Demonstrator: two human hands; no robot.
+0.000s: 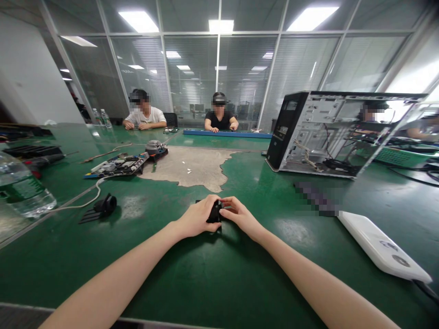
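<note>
Holding the black part (214, 213) in your left hand (199, 218), low in the middle of the view, over the near half of the green worktop (192, 283). Left hand is clamped on it: fingers curled over the top, thumb underneath at the near side. Right hand (241, 216) is at the part's right edge, thumb and fingers bent toward it, tips at or against it; can't tell if they're pinched on it. Can't tell either whether the part touches the worktop, and your hands cover much of it. Just beyond your hands, a bare patch (192, 165) shows in the green surface, with small white bits (189, 171) on it. Board (120, 165) lies at the patch's left edge, round metal piece (157, 147) by its far right corner. Nearer you on the left: black ring piece (107, 205) with flat prongs, white cable (89, 201) running behind it, clear bottle (27, 187) at the view's left edge. On your right, PC case (291, 132), open side facing you, loose wires inside. Nearer than that, long white unit (382, 246), set at a slant, dark cord at its near end. Green basket (401, 156) is beyond, far right. Blue bar (226, 133) lies along the far side, in front of a person in black (220, 119); person in white (146, 116) sits to the left, forearms on the worktop.
</note>
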